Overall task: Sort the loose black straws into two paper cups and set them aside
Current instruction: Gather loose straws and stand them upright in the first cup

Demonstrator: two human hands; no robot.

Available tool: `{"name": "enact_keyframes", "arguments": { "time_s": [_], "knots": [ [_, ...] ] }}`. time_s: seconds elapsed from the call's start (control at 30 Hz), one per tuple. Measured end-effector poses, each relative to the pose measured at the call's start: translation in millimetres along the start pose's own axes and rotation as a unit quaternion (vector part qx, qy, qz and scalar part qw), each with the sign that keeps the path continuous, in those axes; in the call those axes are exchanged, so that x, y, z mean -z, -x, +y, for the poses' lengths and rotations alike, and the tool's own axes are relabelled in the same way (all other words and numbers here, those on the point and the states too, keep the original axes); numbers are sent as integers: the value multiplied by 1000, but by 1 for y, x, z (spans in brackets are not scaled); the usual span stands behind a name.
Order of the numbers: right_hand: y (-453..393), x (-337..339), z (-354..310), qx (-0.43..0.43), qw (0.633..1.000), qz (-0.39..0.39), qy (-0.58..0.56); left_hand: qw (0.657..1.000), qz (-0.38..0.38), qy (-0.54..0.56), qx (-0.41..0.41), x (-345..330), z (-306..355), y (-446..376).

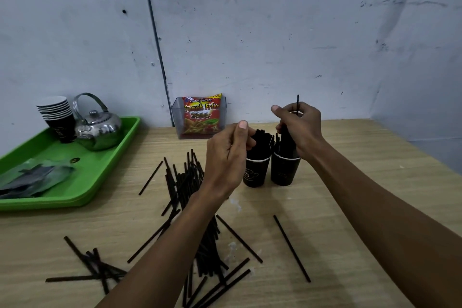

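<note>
On the bench (pixel 325 207): thin black plastic straws (pixel 190 182) scattered; two black paper cups (pixel 257 170) part-filled.
Right hand (pixel 300 127): I pinch one straw.
Left hand (pixel 225 157): curled, contents unclear.
Handling: light, bendy; pinch mid-shaft.

A: Hands?
B: Left hand (pixel 228 155) raised beside the left cup (pixel 256 170), fingers curled, seems to pinch a thin straw, hard to tell. Right hand (pixel 298 125) over the right cup (pixel 285 169), pinching one upright straw (pixel 297 104).
A: Cups?
B: Two black paper cups, side by side, touching or nearly, mid-table toward the far edge, both packed with straws.
A: Loose ones?
B: Big pile of loose straws (pixel 185 182) on the wooden table (pixel 350 207), left of the cups and running to the near edge; a single straw (pixel 291 247) lies right of the pile.
A: Rest?
B: Green tray (pixel 100 177) at the left edge with a cup stack (pixel 58 117), metal kettle (pixel 97 127), plastic bags (pixel 35 177). Snack packet (pixel 201 116) in a clear holder at the far edge.
</note>
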State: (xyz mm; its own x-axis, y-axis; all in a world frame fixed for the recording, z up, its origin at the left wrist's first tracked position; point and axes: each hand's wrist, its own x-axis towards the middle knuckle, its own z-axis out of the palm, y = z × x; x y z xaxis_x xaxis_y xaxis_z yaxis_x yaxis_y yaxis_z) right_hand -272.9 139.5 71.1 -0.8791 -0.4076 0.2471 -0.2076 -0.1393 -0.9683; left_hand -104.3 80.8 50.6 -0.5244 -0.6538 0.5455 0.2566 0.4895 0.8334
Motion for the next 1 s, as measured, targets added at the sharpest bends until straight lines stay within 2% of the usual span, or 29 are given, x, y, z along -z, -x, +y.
{"name": "enact_keyframes", "arguments": {
  "time_s": [0.23, 0.43, 0.5, 0.63, 0.7, 0.8, 0.9, 0.93, 1.0],
  "knots": [
    [5, 10, -14, 8, 1000, -24, 5, 1000, 0, -3, 0, -1, 3, 3],
    [17, 25, -28, 61, 994, -64, 58, 1000, -1, -2, -3, -1, 9, 8],
    [23, 31, -31, 83, 992, -42, 87, 1000, 2, -3, -7, 0, 12, 11],
    [49, 47, -26, 170, 968, 59, 174, 1000, 15, -10, -25, 4, 17, 17],
    [69, 55, -17, 186, 957, 59, 213, 999, 23, -14, -29, 7, 17, 22],
    [100, 61, 1, 99, 936, -35, 335, 999, 28, -18, -20, 11, 17, 31],
    [129, 58, 23, -35, 866, -172, 468, 1000, 25, -15, -2, 17, 15, 40],
    [138, 56, 28, -59, 849, -185, 492, 1000, 27, -14, 5, 19, 13, 42],
    [152, 51, 35, -69, 829, -164, 529, 999, 35, -12, 19, 26, 11, 46]
  ]
}}
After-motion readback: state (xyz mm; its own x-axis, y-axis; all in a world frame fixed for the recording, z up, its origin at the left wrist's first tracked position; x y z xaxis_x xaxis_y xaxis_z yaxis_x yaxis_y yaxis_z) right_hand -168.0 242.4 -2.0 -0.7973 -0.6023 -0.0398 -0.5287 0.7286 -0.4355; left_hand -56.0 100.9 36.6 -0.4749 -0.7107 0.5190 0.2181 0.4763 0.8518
